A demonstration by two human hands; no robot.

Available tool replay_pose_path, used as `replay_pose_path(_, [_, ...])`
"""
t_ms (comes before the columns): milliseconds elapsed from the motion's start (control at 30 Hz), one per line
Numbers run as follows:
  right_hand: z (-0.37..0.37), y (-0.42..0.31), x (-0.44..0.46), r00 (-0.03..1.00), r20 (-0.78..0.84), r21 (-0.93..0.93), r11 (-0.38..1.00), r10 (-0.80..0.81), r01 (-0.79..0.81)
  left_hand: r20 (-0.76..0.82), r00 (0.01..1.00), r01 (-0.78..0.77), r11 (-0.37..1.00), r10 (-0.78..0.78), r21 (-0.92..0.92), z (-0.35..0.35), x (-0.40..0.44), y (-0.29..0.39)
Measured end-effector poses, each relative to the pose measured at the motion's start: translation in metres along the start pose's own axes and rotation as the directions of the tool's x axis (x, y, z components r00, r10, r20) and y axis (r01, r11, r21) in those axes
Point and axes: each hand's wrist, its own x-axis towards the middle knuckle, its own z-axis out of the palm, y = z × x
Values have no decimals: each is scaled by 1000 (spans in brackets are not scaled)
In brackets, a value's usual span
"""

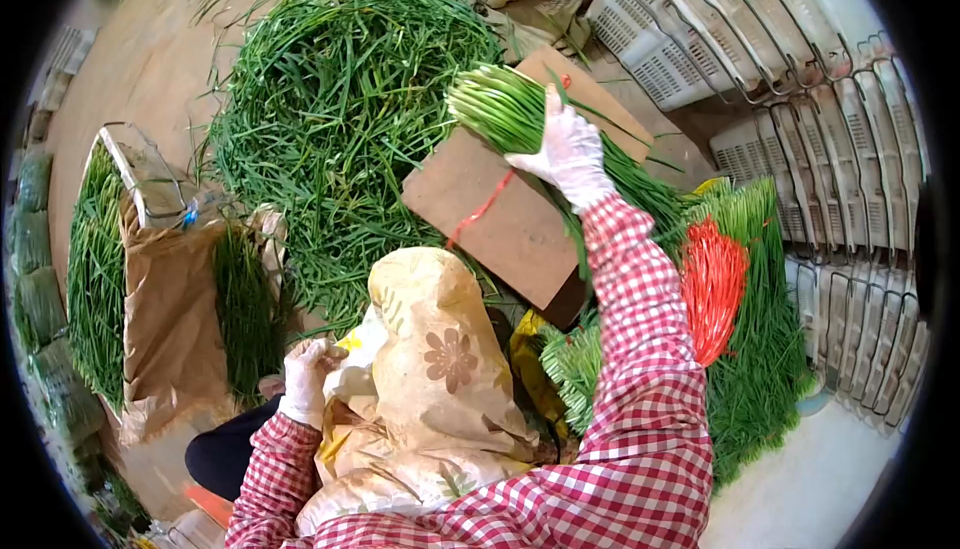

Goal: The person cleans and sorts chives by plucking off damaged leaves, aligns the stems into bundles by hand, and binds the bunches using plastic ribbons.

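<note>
My right hand (pixel 572 154), in a thin white glove, grips a bundle of garlic chives (pixel 500 107) with the thumb apart from the fingers. Its pale cut ends point left over a brown board (pixel 500 214); the leaves trail right under my forearm. A red tie (pixel 482 211) lies across the board. Near my left knee, my left hand (pixel 308 379), also gloved, is closed with the fingers curled in; anything inside it is hidden. Left of the board spreads a large heap of loose chives (pixel 340 79).
Right of my arm, a bunch of red ties (pixel 713 289) lies on stacked chives (pixel 760 349). Plastic crates (pixel 690 39) stand along the right side. At left is a crate of chives lined with brown paper (pixel 170 319). Bagged bundles (pixel 40 299) line the far left.
</note>
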Motion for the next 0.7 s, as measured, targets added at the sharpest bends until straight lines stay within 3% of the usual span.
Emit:
replay_pose_path(33, [17, -1, 7, 990, -136, -47, 998, -45, 39, 14, 999, -29, 998, 29, 51, 8, 11, 5])
replay_pose_path(133, [25, -15, 7, 986, -166, -71, 997, 0, -12, 147, 959, -279, 882, 240, 379, 75, 41, 55])
replay_pose_path(200, [25, -15, 5, 983, -181, -83, 997, -13, -2, 382, 785, -620, 614, 488, 489, 146, 56, 90])
replay_pose_path(233, [24, -15, 6, 986, -164, -85, 996, -10, -4, 429, 730, -680, 625, 531, 384, 182, 65, 97])
replay_pose_path(267, [23, -14, 6, 989, -148, -87, 996, -6, -7, 556, 496, -868, 364, 668, 337, 211, 91, 96])
replay_pose_path(300, [25, -14, 4, 981, -196, -93, 996, -12, -6, 681, 185, -980, 84, 709, 179, 251, 98, 113])
replay_pose_path(367, [38, -6, 10, 974, -220, -54, 997, -62, 51, 737, -73, -975, -203, 672, 90, 319, 114, 125])
replay_pose_path(400, [51, 1, 15, 973, -205, 12, 994, -108, 113, 794, -118, -940, -325, 596, 104, 341, 135, 121])
replay_pose_path(433, [68, 4, 13, 906, -387, -203, 974, -173, 99, 797, -135, -894, -419, 588, 157, 359, 154, 112])
replay_pose_path(467, [57, 1, 11, 967, -237, -127, 990, -97, 68, 853, -92, -794, -554, 514, 248, 372, 182, 104])
replay_pose_path(500, [46, -2, 10, 997, -79, -65, 998, -19, 13, 868, 88, -766, -523, 489, 373, 379, 200, 98])
replay_pose_path(533, [39, 2, 3, 995, -96, -13, 1000, -20, 19, 848, 268, -716, -495, 456, 493, 382, 207, 95])
replay_pose_path(567, [30, 4, -4, 994, -105, 142, 990, 5, 10, 839, 250, -689, -521, 483, 504, 382, 213, 89])
replay_pose_path(600, [31, 8, -9, 982, -189, 151, 988, -5, 34, 854, 268, -686, -534, 447, 494, 384, 216, 87])
replay_pose_path(667, [37, 16, -18, 960, -279, 160, 985, -13, 59, 811, 503, -672, -455, 300, 585, 394, 209, 99])
replay_pose_path(700, [39, 16, -21, 937, -348, 157, 983, -34, 94, 814, 495, -644, -501, 304, 578, 397, 210, 98])
